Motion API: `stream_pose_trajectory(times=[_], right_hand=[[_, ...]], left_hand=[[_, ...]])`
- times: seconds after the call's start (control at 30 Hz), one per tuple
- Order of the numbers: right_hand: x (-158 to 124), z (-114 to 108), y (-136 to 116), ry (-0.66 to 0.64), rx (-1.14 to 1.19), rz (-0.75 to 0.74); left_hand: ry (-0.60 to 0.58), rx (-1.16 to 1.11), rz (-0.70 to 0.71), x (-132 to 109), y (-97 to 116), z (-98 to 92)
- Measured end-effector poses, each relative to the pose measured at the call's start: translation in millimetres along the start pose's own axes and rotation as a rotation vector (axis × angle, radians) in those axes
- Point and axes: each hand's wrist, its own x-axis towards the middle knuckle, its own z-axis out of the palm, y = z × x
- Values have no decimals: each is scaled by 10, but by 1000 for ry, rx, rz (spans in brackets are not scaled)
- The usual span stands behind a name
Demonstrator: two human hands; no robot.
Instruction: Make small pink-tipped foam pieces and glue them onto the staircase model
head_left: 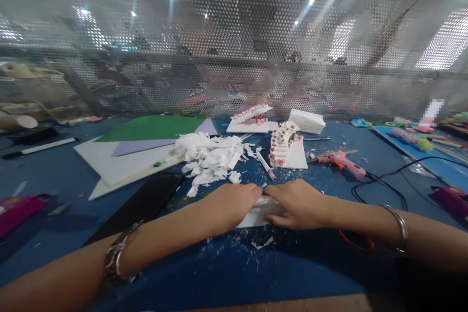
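Observation:
My left hand (232,204) and my right hand (302,204) meet near the front of the blue table, both closed on a crumpled sheet of white paper (258,213). The right thumb presses on the sheet, while the left fingertips are partly hidden. Just beyond my left hand lies a loose heap of torn white paper (210,156). A marker pen (266,165) rests past my fingers, beside a small white model staircase (281,146) dotted with pinkish-red pieces.
A second model staircase (256,113) on pink posts and a white paper stack (307,121) stand behind. A pink glue gun (343,162) with its black cable lies right. Green sheet (157,127), white boards (120,165) and a black flat object (146,200) lie left; perforated screen (234,34) behind.

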Motion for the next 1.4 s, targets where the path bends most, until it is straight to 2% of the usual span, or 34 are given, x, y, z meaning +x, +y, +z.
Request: stream_pose_trajectory(times=[0.17, 0.3, 0.4, 0.47, 0.53, 0.6, 0.73, 0.87, 1.1, 1.27, 1.4], right_hand=[[-24, -30, -33, -53, -158, -13], [-44, -11, -40, 27, -261, -80], [-79, 23, -64, 194, -397, -228], [-111, 32, -68, 273, -454, -265], [-148, 18, -54, 283, -409, -246], [-185, -21, -32, 215, -294, -214], [-234, -119, -31, 53, -189, -162], [-230, -149, -70, 9, -66, -110], [-137, -111, -37, 10, -1, -99], [-124, -107, -91, -101, -100, 22], [-156, -182, -152, -102, -62, 33]], left_hand=[[-23, -110, -38, -50, 100, -41], [-10, -194, -70, -34, 149, -100], [-127, -481, -95, 4, 105, -123], [-189, -707, -69, 25, 67, -136], [-211, -854, -23, 32, 49, -150], [-208, -912, 5, 26, 60, -165], [-113, -727, 78, 3, 131, -170], [-58, -509, 167, 11, 181, -119], [-40, -409, -11, 3, 220, -42], [29, -364, -22, -18, 230, -20], [24, -306, -18, -58, 236, -36]])
